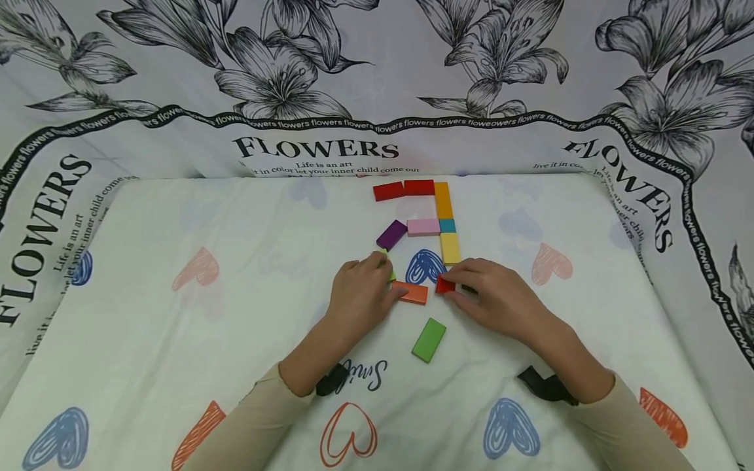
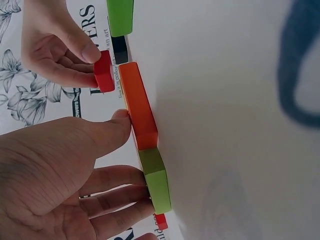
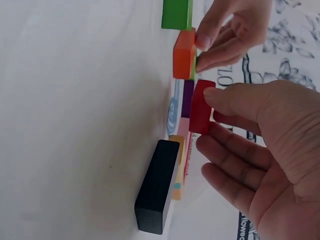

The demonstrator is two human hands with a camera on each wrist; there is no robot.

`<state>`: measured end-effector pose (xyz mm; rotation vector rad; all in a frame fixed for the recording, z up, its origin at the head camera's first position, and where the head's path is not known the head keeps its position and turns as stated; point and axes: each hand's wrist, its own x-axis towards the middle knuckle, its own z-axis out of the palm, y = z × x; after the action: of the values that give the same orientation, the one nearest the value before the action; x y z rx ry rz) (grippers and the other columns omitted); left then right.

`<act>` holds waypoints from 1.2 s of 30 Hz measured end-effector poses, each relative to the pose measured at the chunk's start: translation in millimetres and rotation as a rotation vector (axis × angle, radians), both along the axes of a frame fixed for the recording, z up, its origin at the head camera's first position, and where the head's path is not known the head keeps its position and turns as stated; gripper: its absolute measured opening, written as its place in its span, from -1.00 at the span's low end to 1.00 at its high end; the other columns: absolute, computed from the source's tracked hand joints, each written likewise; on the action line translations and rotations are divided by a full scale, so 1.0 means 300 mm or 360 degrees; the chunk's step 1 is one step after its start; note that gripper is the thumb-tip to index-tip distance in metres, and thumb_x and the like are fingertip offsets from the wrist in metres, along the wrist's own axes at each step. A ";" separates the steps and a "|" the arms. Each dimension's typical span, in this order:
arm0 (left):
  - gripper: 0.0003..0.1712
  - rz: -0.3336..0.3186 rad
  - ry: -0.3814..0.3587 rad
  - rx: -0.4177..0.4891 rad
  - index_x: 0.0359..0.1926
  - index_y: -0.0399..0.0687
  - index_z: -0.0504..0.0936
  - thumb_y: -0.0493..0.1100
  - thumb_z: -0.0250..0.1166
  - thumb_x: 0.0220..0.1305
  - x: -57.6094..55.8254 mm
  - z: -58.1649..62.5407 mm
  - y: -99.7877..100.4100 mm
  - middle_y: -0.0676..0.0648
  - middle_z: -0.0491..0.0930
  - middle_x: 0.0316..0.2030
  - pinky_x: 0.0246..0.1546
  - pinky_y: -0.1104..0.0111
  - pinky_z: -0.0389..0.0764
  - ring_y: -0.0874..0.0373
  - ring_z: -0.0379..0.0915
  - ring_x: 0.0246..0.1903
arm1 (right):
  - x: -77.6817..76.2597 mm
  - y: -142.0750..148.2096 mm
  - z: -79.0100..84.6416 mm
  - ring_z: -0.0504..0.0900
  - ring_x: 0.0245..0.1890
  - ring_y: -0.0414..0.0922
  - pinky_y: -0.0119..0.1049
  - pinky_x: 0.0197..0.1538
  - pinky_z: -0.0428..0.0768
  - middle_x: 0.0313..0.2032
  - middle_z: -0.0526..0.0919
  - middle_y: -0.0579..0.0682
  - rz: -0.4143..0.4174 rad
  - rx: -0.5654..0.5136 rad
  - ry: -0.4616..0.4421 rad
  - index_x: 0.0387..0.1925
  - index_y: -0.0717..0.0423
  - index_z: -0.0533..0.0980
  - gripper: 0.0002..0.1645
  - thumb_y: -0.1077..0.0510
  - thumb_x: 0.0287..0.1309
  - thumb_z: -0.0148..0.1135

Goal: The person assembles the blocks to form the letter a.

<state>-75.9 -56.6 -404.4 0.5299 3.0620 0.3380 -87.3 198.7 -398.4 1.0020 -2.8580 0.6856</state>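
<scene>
My right hand pinches a small red block between thumb and fingers; in the right wrist view it looks raised off the cloth. A dark block lies close by, mostly hidden under that hand in the head view. The left hand rests its thumb against an orange block and its extended fingers along a light green block. These two blocks meet end to end at an angle. Apart from them, nearer the body, lies a green block.
Beyond the hands a line of blocks runs on: a purple block, a pink block, a yellow block, a teal block, an orange-yellow block and two red blocks. A white heart-patterned cloth lies beneath.
</scene>
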 end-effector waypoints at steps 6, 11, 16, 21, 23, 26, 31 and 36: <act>-0.52 -0.0001 0.0003 0.0005 0.00 -0.13 0.77 0.19 0.41 0.39 -0.001 -0.002 -0.001 -0.15 0.70 0.16 0.27 0.01 0.67 -0.03 0.72 0.08 | -0.013 0.014 -0.006 0.80 0.05 0.03 -0.01 0.10 0.79 -0.03 0.84 0.06 -0.0101 0.0000 -0.0051 0.02 0.10 0.78 -0.65 0.16 0.18 0.56; -0.52 -0.0007 0.0026 0.0011 -0.01 -0.13 0.77 0.19 0.42 0.38 -0.003 -0.005 -0.003 -0.14 0.70 0.14 0.26 0.03 0.68 -0.02 0.72 0.06 | -0.023 0.022 -0.018 0.79 0.05 0.04 0.01 0.10 0.79 -0.03 0.84 0.07 -0.0181 0.0024 -0.0084 0.06 0.09 0.77 -0.61 0.11 0.20 0.56; -0.52 -0.0017 0.0058 0.0019 -0.01 -0.14 0.77 0.18 0.44 0.36 0.000 -0.007 -0.004 -0.14 0.71 0.13 0.23 0.04 0.69 -0.02 0.74 0.04 | -0.030 0.024 -0.029 0.79 0.05 0.04 0.02 0.11 0.78 -0.03 0.84 0.06 -0.0220 0.0008 -0.0099 0.04 0.09 0.78 -0.62 0.09 0.19 0.57; -0.52 -0.0016 0.0067 0.0016 -0.01 -0.13 0.77 0.18 0.44 0.36 -0.002 -0.007 -0.004 -0.14 0.71 0.12 0.22 0.04 0.69 0.00 0.74 0.04 | -0.033 0.028 -0.037 0.79 0.05 0.06 0.04 0.11 0.77 -0.04 0.84 0.06 -0.0236 -0.0003 -0.0085 -0.01 0.10 0.78 -0.66 0.11 0.18 0.57; -0.51 -0.0015 0.0065 0.0013 -0.01 -0.13 0.77 0.19 0.44 0.36 -0.001 -0.008 -0.005 -0.13 0.71 0.12 0.22 0.05 0.69 0.00 0.74 0.03 | -0.033 0.028 -0.039 0.79 0.04 0.06 0.04 0.10 0.77 -0.04 0.84 0.07 -0.0243 0.0002 -0.0077 -0.02 0.10 0.79 -0.67 0.11 0.18 0.57; -0.50 -0.0013 0.0062 0.0012 0.00 -0.13 0.77 0.20 0.43 0.36 0.000 -0.008 -0.005 -0.14 0.71 0.11 0.22 0.06 0.69 0.00 0.74 0.02 | -0.033 0.025 -0.042 0.79 0.03 0.06 0.03 0.09 0.78 -0.05 0.84 0.07 -0.0255 0.0010 -0.0078 -0.02 0.11 0.78 -0.66 0.11 0.18 0.57; -0.50 -0.0013 0.0068 0.0017 0.01 -0.13 0.77 0.20 0.44 0.36 0.002 -0.005 -0.006 -0.14 0.71 0.12 0.22 0.05 0.70 0.00 0.74 0.03 | -0.032 0.020 -0.049 0.78 0.03 0.06 0.03 0.09 0.78 -0.05 0.83 0.09 -0.0277 0.0028 -0.0087 -0.02 0.11 0.78 -0.66 0.11 0.18 0.57; -0.50 -0.0012 0.0067 0.0015 0.01 -0.14 0.77 0.20 0.43 0.37 0.003 -0.006 -0.005 -0.14 0.71 0.13 0.22 0.05 0.70 -0.01 0.74 0.04 | -0.029 0.018 -0.052 0.78 0.05 0.08 0.06 0.10 0.78 -0.03 0.83 0.10 -0.0309 0.0044 -0.0103 0.00 0.12 0.78 -0.66 0.14 0.19 0.55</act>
<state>-75.1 -58.1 -406.2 0.5555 3.0995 0.3461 -95.9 204.1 -414.2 0.7038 -2.9750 0.6752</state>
